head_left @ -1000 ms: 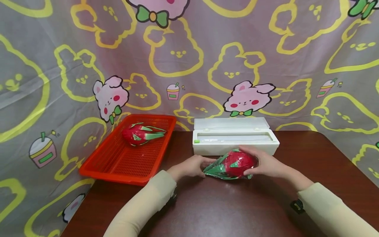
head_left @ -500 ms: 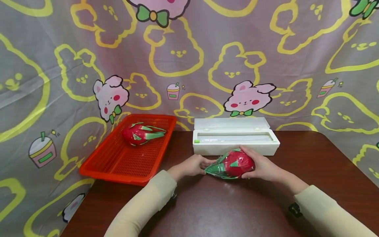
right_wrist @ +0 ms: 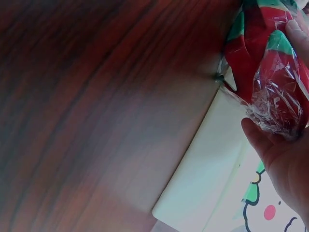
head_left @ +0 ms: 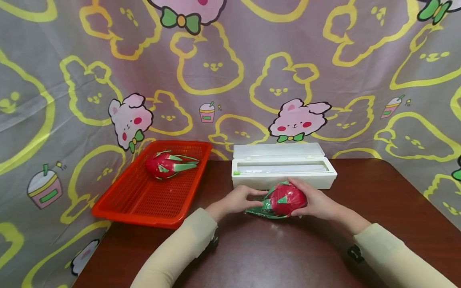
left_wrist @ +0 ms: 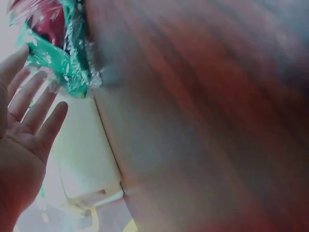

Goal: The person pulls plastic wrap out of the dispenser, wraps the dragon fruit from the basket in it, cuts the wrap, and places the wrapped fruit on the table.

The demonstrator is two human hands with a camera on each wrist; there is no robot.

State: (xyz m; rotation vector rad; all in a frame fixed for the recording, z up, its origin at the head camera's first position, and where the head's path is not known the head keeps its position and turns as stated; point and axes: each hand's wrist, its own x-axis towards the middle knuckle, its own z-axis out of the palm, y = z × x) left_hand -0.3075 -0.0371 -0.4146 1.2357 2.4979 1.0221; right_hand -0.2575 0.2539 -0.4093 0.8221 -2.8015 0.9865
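In the head view, a red dragon fruit [head_left: 287, 199] with green scales, wrapped in clear plastic film, sits at the middle of the table before a white box. My right hand [head_left: 317, 202] holds its round end, fingers over the top and thumb at the near side. Bunched film [right_wrist: 275, 108] shows by the thumb in the right wrist view. My left hand [head_left: 237, 199] is at the leafy end, thumb and fingers spread around the leaves. Its fingers look straight and loose beside the green leaf tips [left_wrist: 55, 60] in the left wrist view.
The white cling film dispenser [head_left: 284, 181] stands behind the fruit with its lid up and a green slider at the left. At the left, an orange-red basket [head_left: 144, 217] bears another dragon fruit [head_left: 165, 165]. A patterned curtain [head_left: 230, 60] hangs behind the dark wood table [head_left: 273, 256].
My left hand has moved right, from the leaf tips to farther along the leaves. My right hand has closed in on the fruit's round end. The head view has shifted slightly.
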